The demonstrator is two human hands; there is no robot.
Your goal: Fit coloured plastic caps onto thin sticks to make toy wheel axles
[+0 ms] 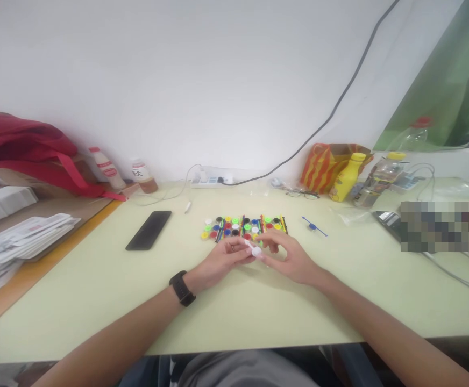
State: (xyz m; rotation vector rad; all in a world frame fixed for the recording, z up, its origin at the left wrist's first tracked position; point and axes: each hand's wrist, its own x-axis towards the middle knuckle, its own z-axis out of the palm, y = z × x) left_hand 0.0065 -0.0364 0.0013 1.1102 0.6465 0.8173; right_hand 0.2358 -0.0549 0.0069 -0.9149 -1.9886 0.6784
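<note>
My left hand (220,259), with a black watch (182,288) on its wrist, is closed on a small white stick with a round disc (256,251) between thumb and fingers. Close on its right, my right hand (293,258) has its thumb at the edge of the disc, and its index finger is bent and spread away from the thumb. Just beyond both hands lies a group of coloured discs and thin sticks (228,226), partly hidden by my fingers. A blue stick with a round disc (312,227) lies apart on the right.
A black phone (149,230) lies to the left. White cartons (36,236) and a red bag (25,148) are at far left. Two bottles, a power strip (211,183) and cables line the wall. At back right stand a striped bag (319,166) and a yellow bottle (346,178).
</note>
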